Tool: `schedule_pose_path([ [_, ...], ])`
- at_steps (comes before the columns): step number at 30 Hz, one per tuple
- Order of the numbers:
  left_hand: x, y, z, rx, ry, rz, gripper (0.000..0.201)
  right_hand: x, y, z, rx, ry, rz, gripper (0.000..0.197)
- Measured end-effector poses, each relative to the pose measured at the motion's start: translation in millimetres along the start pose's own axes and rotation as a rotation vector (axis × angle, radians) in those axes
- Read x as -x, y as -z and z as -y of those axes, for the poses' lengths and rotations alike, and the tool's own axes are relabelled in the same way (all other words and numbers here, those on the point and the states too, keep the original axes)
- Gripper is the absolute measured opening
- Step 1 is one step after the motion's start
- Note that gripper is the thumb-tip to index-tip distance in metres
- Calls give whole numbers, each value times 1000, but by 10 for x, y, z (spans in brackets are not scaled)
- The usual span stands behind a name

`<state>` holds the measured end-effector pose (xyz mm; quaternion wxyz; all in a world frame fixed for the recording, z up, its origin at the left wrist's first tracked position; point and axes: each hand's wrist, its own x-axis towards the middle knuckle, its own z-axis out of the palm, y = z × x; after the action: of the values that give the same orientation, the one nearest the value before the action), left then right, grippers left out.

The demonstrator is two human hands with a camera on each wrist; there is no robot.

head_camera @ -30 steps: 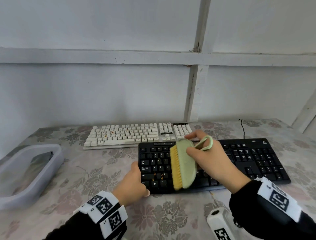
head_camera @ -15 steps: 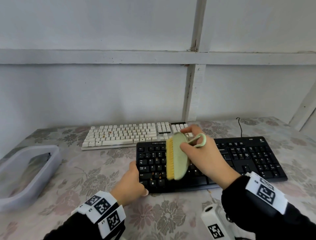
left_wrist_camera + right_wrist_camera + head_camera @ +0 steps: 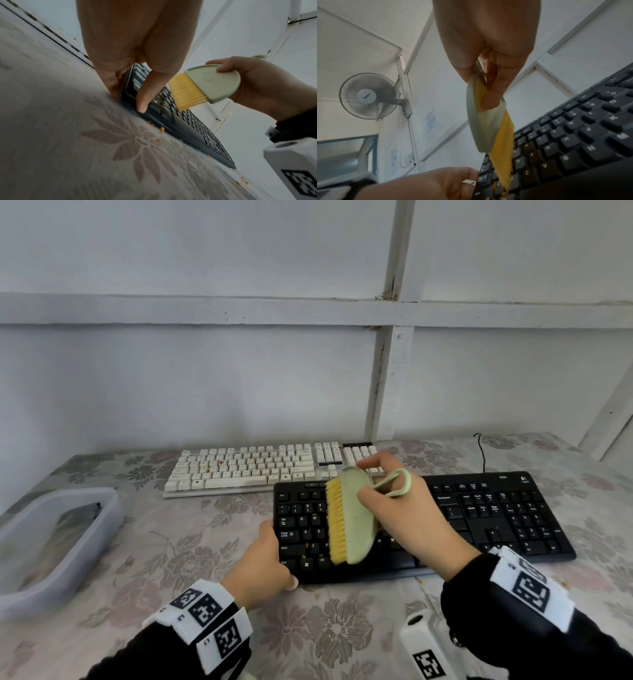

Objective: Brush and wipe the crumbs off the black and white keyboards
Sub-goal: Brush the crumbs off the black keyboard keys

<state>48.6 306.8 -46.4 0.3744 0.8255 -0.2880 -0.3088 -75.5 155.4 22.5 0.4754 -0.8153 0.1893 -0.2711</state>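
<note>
Black keyboard (image 3: 479, 518), lower right of head view: white key legends Tab, Caps Lock, Shift, Ctrl, Q, W, A, S. Wall fan (image 3: 368, 96), left of right wrist view: hub wording unreadable.

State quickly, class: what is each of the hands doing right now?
Left hand: grips the left end of the black keyboard.
Right hand: holds the green brush, bristles over the keys.

The brush (image 3: 356, 518) is pale green with yellow bristles (image 3: 334, 525). One keyboard (image 3: 479, 518) is black with white legends, the other (image 3: 246, 469) cream-white. Orange crumbs (image 3: 162, 129) dot the desk (image 3: 137, 559), whose cloth carries a grey-pink floral print.
</note>
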Motion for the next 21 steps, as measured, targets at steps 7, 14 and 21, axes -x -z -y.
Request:
schedule_pose_path([
  [7,-1,4,3,-7,1,1,77,168,-116,-72,61,-51,172,25],
  [14,6,7,-11,-16,-5,9,77,48,-72,-8,14,-21,-6,25],
  [21,-14,11,2,-29,8,3,77,202,-145,-19,52,-74,187,23],
])
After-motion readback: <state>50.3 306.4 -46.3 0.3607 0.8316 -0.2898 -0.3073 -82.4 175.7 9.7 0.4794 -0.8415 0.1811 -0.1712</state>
